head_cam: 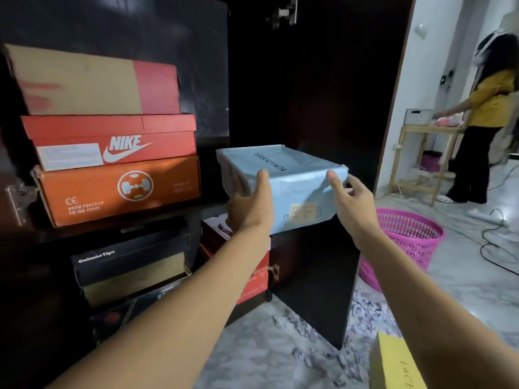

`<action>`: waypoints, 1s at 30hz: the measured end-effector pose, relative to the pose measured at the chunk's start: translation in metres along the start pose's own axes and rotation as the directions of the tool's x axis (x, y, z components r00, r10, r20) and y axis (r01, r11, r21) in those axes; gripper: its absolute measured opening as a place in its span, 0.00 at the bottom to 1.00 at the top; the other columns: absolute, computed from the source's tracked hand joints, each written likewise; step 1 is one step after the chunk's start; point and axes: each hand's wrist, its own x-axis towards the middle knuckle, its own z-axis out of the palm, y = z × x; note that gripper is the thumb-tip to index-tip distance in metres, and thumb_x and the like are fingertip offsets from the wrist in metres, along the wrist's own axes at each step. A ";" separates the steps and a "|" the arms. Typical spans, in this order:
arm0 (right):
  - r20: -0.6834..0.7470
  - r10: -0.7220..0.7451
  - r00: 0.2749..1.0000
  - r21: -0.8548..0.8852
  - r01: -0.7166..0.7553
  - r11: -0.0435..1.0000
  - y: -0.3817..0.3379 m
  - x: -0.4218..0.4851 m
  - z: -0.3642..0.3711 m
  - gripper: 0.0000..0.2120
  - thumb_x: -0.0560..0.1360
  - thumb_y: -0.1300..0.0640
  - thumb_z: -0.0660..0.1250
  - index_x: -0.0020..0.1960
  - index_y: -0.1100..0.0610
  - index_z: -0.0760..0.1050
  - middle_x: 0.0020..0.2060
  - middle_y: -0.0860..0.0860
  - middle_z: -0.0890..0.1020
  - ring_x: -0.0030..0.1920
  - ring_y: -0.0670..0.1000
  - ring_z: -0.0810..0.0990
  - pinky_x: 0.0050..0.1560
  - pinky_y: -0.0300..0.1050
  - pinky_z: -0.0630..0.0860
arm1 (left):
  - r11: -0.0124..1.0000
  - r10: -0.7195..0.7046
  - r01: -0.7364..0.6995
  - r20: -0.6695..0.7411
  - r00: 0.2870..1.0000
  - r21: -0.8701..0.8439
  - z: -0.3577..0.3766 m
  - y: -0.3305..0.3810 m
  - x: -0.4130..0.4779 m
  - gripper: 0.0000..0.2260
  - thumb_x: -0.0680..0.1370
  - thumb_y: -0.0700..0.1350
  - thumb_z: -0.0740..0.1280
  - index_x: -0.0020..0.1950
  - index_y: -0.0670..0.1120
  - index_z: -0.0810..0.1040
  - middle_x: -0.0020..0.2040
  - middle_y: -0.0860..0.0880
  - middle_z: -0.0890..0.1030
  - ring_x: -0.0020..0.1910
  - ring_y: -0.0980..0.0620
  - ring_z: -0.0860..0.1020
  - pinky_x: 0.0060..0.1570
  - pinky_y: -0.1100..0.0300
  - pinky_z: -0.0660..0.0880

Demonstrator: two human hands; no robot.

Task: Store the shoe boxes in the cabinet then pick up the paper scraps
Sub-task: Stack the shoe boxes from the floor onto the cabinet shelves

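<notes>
A light blue shoe box (292, 175) is held at the dark cabinet's (309, 94) open shelf, right of a stack. My left hand (250, 203) grips its near left corner, thumb on the lid. My right hand (351, 200) holds the near right corner, thumb on top. The stack on the shelf has a tan-and-red box (95, 82), a red Nike box (112, 141) and an orange box (120, 189). Black boxes (129, 259) and a red box (252, 279) sit on the lower shelf. Paper scraps (309, 327) litter the floor.
The open cabinet door (314, 282) stands below the blue box. A pink plastic basket (404, 242) sits on the floor to the right, a yellow box (393, 363) at bottom right. Cables (494, 242) cross the floor. A person in a yellow top (488, 108) stands by a wooden shelf (421, 161).
</notes>
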 end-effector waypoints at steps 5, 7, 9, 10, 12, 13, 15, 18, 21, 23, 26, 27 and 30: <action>0.053 0.066 0.996 -0.020 -0.065 0.998 -0.003 0.043 0.028 0.28 0.79 0.43 0.64 0.74 0.54 0.65 0.60 0.52 0.79 0.56 0.50 0.79 0.44 0.40 0.78 | 0.994 0.018 -0.009 -0.077 0.997 0.109 0.010 0.008 0.049 0.31 0.66 0.68 0.60 0.66 0.58 0.74 0.57 0.49 0.81 0.53 0.44 0.79 0.58 0.51 0.76; 0.079 0.072 0.994 -0.051 -0.068 0.996 0.001 0.049 0.033 0.29 0.79 0.45 0.66 0.76 0.54 0.63 0.63 0.52 0.77 0.55 0.48 0.77 0.44 0.39 0.77 | 0.996 -0.017 0.026 -0.099 0.995 0.089 0.014 0.006 0.061 0.31 0.65 0.68 0.60 0.64 0.56 0.76 0.55 0.49 0.81 0.52 0.44 0.79 0.58 0.50 0.77; 0.125 0.059 0.990 -0.048 -0.053 0.997 0.005 0.054 0.036 0.30 0.78 0.46 0.67 0.76 0.53 0.62 0.65 0.51 0.76 0.54 0.45 0.75 0.44 0.36 0.76 | 0.998 -0.040 0.045 -0.116 0.992 0.048 0.019 0.004 0.072 0.31 0.64 0.67 0.60 0.63 0.55 0.77 0.56 0.47 0.82 0.53 0.43 0.80 0.58 0.50 0.77; 0.158 0.062 0.985 -0.037 -0.057 0.998 0.008 0.058 0.037 0.31 0.78 0.46 0.68 0.76 0.53 0.62 0.66 0.51 0.75 0.55 0.45 0.74 0.46 0.37 0.77 | 0.998 -0.039 0.045 -0.122 0.992 0.048 0.022 0.003 0.077 0.29 0.67 0.66 0.61 0.64 0.55 0.76 0.57 0.47 0.81 0.54 0.43 0.79 0.58 0.52 0.76; 0.244 0.077 0.967 -0.039 -0.070 0.997 0.016 0.067 0.041 0.31 0.78 0.47 0.68 0.76 0.53 0.62 0.66 0.51 0.75 0.55 0.44 0.73 0.53 0.42 0.77 | 0.996 -0.032 0.042 -0.124 0.992 0.075 0.027 0.001 0.085 0.23 0.73 0.61 0.63 0.66 0.54 0.75 0.59 0.47 0.80 0.55 0.43 0.78 0.55 0.57 0.73; 0.293 0.087 0.952 -0.058 -0.073 0.996 0.021 0.072 0.043 0.30 0.78 0.47 0.68 0.76 0.52 0.62 0.66 0.51 0.76 0.56 0.45 0.74 0.55 0.44 0.76 | 0.995 -0.024 0.037 -0.124 0.992 0.098 0.029 -0.001 0.091 0.22 0.75 0.60 0.63 0.67 0.54 0.75 0.61 0.46 0.79 0.56 0.43 0.78 0.55 0.57 0.72; 0.389 0.124 0.913 -0.087 -0.098 0.991 0.030 0.083 0.047 0.32 0.78 0.46 0.68 0.77 0.51 0.60 0.67 0.51 0.76 0.59 0.48 0.76 0.57 0.44 0.74 | 0.988 -0.023 0.041 -0.121 0.992 0.151 0.032 -0.003 0.104 0.24 0.76 0.60 0.64 0.70 0.54 0.72 0.64 0.45 0.78 0.58 0.43 0.77 0.60 0.55 0.72; 0.462 0.132 0.877 -0.065 -0.116 0.991 0.046 0.097 0.057 0.35 0.77 0.46 0.69 0.79 0.50 0.58 0.73 0.53 0.70 0.70 0.53 0.71 0.68 0.49 0.71 | 0.987 -0.063 0.078 -0.107 0.992 0.144 0.040 -0.005 0.124 0.27 0.76 0.61 0.65 0.72 0.52 0.70 0.67 0.44 0.75 0.62 0.42 0.75 0.65 0.49 0.72; 0.490 0.073 0.869 -0.087 -0.035 0.996 0.063 0.107 0.074 0.32 0.78 0.50 0.69 0.78 0.50 0.60 0.73 0.55 0.70 0.72 0.54 0.69 0.68 0.46 0.69 | 0.981 -0.098 0.104 -0.048 0.994 0.162 0.043 -0.021 0.150 0.30 0.76 0.64 0.65 0.74 0.52 0.67 0.68 0.45 0.73 0.63 0.42 0.74 0.65 0.46 0.71; 0.495 0.021 0.869 -0.107 0.037 0.994 0.076 0.108 0.086 0.31 0.78 0.51 0.68 0.78 0.51 0.60 0.72 0.54 0.70 0.71 0.52 0.69 0.66 0.42 0.68 | 0.977 -0.111 0.112 -0.015 0.994 0.179 0.041 -0.033 0.165 0.33 0.74 0.67 0.65 0.74 0.52 0.67 0.67 0.45 0.74 0.62 0.42 0.74 0.65 0.45 0.72; 0.454 -0.108 0.885 -0.235 0.236 0.943 0.095 0.108 0.106 0.32 0.78 0.47 0.67 0.78 0.50 0.59 0.75 0.49 0.65 0.73 0.50 0.66 0.69 0.45 0.67 | 0.981 -0.024 0.015 0.041 0.999 0.195 0.036 -0.045 0.186 0.31 0.75 0.66 0.65 0.75 0.58 0.64 0.67 0.47 0.75 0.61 0.44 0.75 0.59 0.50 0.74; 0.443 -0.128 0.887 -0.275 0.270 0.923 0.101 0.108 0.112 0.33 0.78 0.45 0.67 0.78 0.49 0.58 0.76 0.48 0.62 0.73 0.50 0.65 0.69 0.48 0.68 | 0.979 0.037 -0.047 0.053 0.998 0.196 0.034 -0.049 0.192 0.30 0.76 0.64 0.64 0.76 0.59 0.63 0.66 0.49 0.75 0.60 0.46 0.75 0.54 0.56 0.74; 0.423 -0.116 0.899 -0.326 0.270 0.906 0.110 0.110 0.137 0.34 0.78 0.42 0.65 0.78 0.45 0.55 0.76 0.46 0.57 0.71 0.51 0.68 0.66 0.54 0.73 | 0.955 0.211 -0.214 0.037 0.977 0.205 0.030 -0.061 0.206 0.31 0.76 0.62 0.66 0.78 0.57 0.61 0.70 0.50 0.73 0.67 0.49 0.73 0.63 0.57 0.70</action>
